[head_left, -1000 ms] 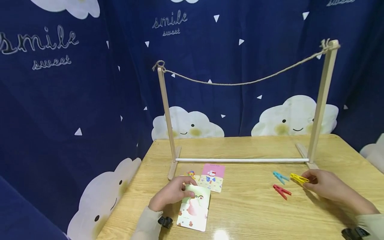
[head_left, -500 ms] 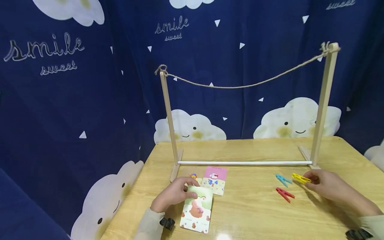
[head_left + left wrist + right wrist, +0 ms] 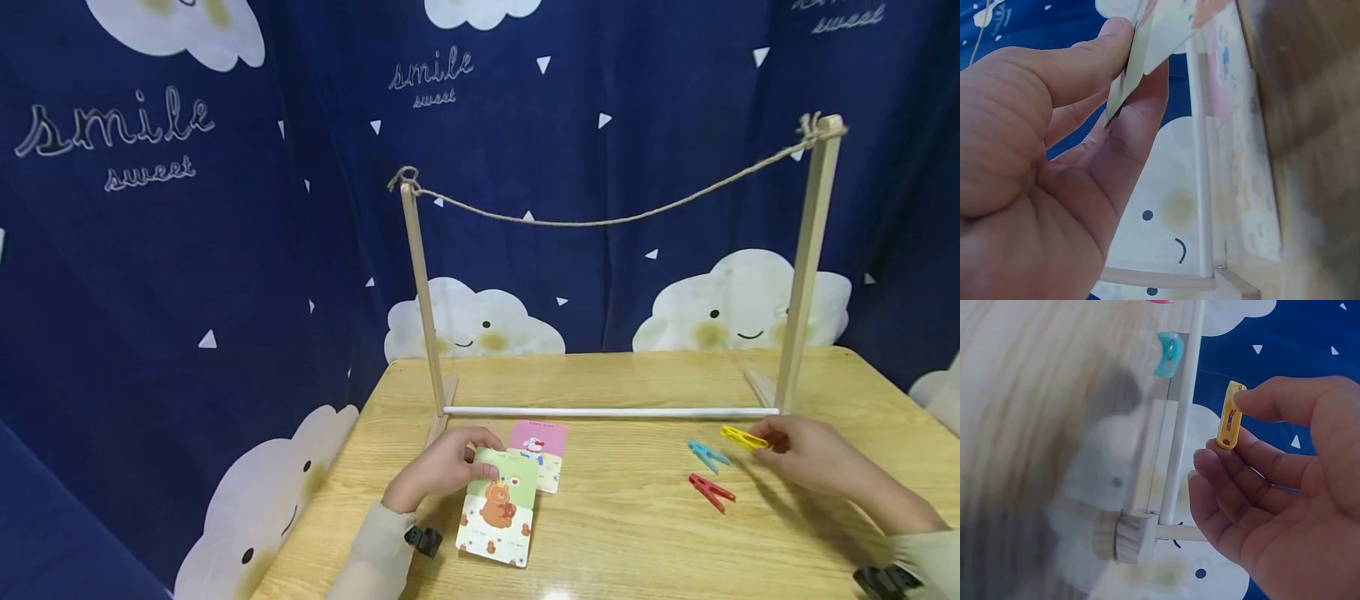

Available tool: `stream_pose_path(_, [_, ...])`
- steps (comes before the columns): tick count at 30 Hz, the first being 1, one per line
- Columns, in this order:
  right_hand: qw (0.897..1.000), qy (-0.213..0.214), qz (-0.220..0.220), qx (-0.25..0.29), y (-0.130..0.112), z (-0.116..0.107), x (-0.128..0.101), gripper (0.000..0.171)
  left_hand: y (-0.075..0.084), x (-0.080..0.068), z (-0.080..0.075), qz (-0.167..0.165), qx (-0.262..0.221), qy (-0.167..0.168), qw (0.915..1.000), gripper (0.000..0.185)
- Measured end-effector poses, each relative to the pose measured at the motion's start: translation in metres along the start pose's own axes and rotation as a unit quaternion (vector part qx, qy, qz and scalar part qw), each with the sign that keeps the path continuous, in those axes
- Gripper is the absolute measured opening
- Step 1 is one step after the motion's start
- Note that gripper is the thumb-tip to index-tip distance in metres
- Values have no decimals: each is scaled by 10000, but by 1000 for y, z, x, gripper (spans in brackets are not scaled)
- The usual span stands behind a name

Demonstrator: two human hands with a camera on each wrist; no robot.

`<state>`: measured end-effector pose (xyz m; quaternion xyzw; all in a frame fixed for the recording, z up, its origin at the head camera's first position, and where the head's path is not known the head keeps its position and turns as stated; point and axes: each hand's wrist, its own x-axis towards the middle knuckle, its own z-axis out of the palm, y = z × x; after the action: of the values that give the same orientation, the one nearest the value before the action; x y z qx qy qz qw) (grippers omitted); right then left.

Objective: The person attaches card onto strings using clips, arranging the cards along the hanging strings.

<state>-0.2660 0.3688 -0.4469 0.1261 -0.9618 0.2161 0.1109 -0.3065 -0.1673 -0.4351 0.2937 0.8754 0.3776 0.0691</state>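
Observation:
My left hand [image 3: 442, 471] pinches the top edge of a green card [image 3: 501, 504] with a brown bear on it, lifting that edge off the wooden table [image 3: 637, 533]; the left wrist view shows thumb and fingers closed on the card [image 3: 1147, 44]. A pink card [image 3: 542, 446] lies flat just behind it. My right hand [image 3: 806, 454] pinches a yellow clothespin [image 3: 742, 437] between thumb and forefinger, raised slightly above the table; in the right wrist view the clothespin [image 3: 1230, 415] is upright in the fingers. A blue clothespin [image 3: 707, 455] and a red clothespin [image 3: 711, 490] lie to its left.
A wooden frame with two posts [image 3: 422, 292] and a white base rod [image 3: 611, 412] stands at the back of the table, a slack rope [image 3: 600, 221] strung between the post tops. A dark blue cloud-print curtain [image 3: 187, 250] hangs behind and to the left.
My left hand has raised the green card's top edge and drawn it nearer the pink card. My right hand has lifted the yellow clothespin a little off the table.

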Motion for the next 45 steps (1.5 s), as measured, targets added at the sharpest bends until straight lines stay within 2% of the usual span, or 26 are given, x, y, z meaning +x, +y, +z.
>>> stream_pose_path(10, [9997,12,-8,250,-11,-3,8,24,14,9,-14,103,4,51,9999,28])
stream_pose_path(23, [9994,66,-68,340,-27,-12,16,24,33,23,-31,213,-247,248,9992,29])
stream_pose_path(30, [9988,43,44,479,-38,-14,19,28,37,33,-37,482,150,402,9979,30])
stream_pose_path(34, [9986,120,-25,507,-43,-15,21,28,41,38,-39,528,337,501,9968,30])
stream_pose_path(45, [9971,332,-300,621,-57,-20,31,27,60,53,-40,687,156,665,9953,33])
